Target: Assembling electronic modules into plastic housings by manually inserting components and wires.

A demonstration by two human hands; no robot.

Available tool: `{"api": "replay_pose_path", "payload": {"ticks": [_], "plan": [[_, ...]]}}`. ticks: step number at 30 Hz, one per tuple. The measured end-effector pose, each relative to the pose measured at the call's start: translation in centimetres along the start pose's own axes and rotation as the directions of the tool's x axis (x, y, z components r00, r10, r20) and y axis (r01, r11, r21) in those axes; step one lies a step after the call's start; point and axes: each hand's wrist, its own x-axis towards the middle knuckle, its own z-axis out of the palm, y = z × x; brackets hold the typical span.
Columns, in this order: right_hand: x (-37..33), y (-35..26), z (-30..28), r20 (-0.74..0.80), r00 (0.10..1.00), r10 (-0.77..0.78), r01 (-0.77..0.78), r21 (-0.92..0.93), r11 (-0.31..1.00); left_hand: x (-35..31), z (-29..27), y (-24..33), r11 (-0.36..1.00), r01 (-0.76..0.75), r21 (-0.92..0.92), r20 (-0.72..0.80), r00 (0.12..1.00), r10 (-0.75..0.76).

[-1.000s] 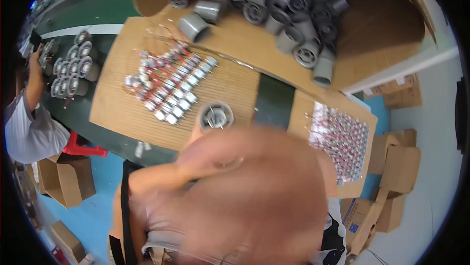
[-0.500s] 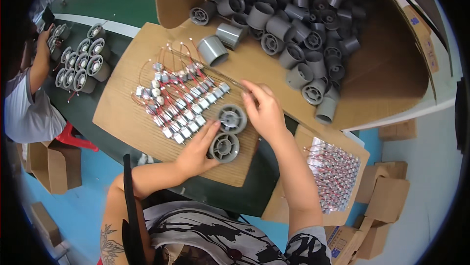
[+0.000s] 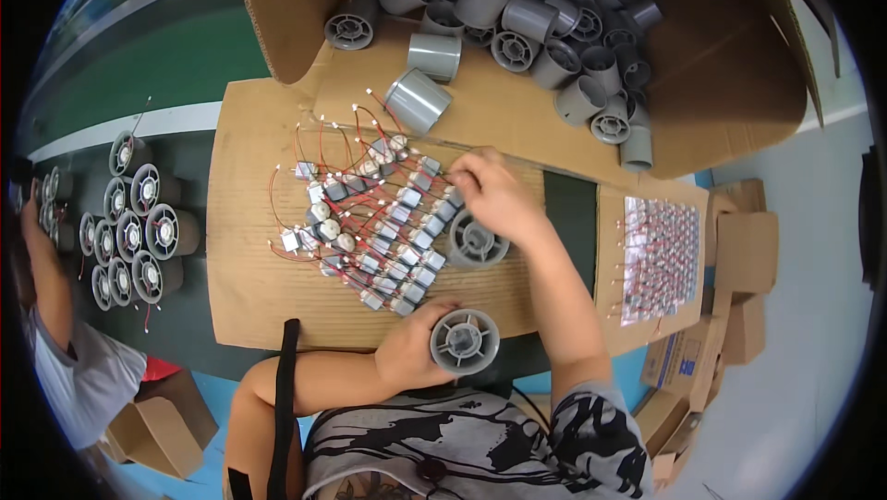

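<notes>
My left hand is wrapped round a grey plastic cylindrical housing, close to my body, its spoked end facing up. A second grey housing stands on the cardboard sheet, just below my right hand. The right fingers are pinched together at the upper right end of the rows of small metal motors. What they hold, if anything, is hidden. Red wires with white plugs trail from the motors. Several round white pieces lie among them.
A big carton of loose grey housings stands at the far side; one housing lies before it. More wired motors cover a board at right. At left, fitted housings stand near another person's arm.
My left hand has drawn one housing away from the other, toward my body. My right hand stays by the motors' upper right end. The whole view has turned and shifted.
</notes>
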Motion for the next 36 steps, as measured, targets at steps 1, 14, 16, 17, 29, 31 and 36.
{"api": "replay_pose_path", "payload": {"ticks": [1, 14, 16, 17, 29, 31, 36], "plan": [[0.2, 0.0, -0.2, 0.052, 0.998, 0.027, -0.028, 0.017, 0.999, -0.2, -0.4, -0.1, 0.999, -0.037, 0.024, -0.034, 0.999, 0.038], [-0.2, -0.9, 1.2, -0.508, 0.820, 0.262, 0.209, 0.693, 0.689, 0.2, -1.0, 0.2, 0.938, -0.144, 0.315, 0.005, 0.989, 0.151], [-0.2, -0.5, 0.0, -0.391, 0.851, 0.351, 0.290, 0.907, 0.307, 0.5, -0.7, 0.3, 0.938, -0.130, 0.321, 0.033, 0.991, 0.126], [-0.8, -0.8, -0.7, -0.374, 0.856, 0.356, 0.274, 0.913, 0.301, 0.6, -0.6, 0.2, 0.936, -0.130, 0.326, 0.063, 0.991, 0.115], [-13.7, 1.0, -2.7, -0.141, 0.942, -0.303, 0.334, 0.402, 0.853, -0.4, 0.4, 0.5, 0.931, -0.033, 0.364, -0.063, 0.996, 0.060], [-14.7, 0.5, -2.3, -0.093, 0.962, -0.257, 0.274, 0.333, 0.902, -0.2, 0.5, 0.5, 0.941, -0.067, 0.332, -0.043, 0.995, 0.086], [-14.9, 0.2, -2.0, -0.082, 0.926, -0.369, 0.376, 0.098, 0.921, -0.2, 0.6, 0.5, 0.946, -0.090, 0.312, -0.028, 0.994, 0.103]]}}
